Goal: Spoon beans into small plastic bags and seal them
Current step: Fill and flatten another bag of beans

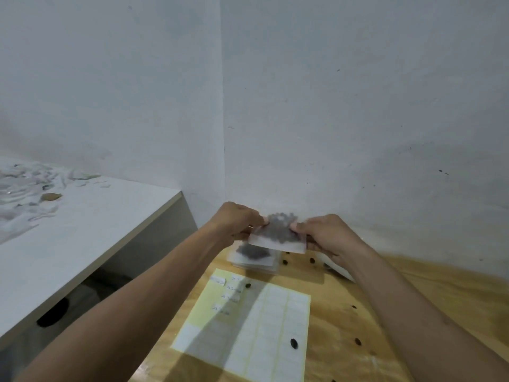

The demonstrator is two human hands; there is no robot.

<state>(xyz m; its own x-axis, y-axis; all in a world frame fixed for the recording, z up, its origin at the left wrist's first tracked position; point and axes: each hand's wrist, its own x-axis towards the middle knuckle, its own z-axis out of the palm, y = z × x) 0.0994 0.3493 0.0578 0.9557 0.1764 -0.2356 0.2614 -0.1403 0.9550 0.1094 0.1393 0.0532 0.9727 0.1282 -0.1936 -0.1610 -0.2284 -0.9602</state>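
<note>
A small clear plastic bag [278, 235] with dark beans inside is held up above the far end of the wooden table [385, 312]. My left hand [237, 220] pinches its left side and my right hand [326, 234] pinches its right side. The picture is blurred there, so the bag's seal cannot be made out. Below it lies a stack of clear bags [254, 257], the top one holding dark beans.
A sheet of white labels [248, 326] on yellow backing lies in front, some with handwriting. Several loose dark beans [294, 343] are scattered on the sheet and the wood. A white table [91, 224] with crumpled plastic [24, 194] stands at the left. Walls close off the back.
</note>
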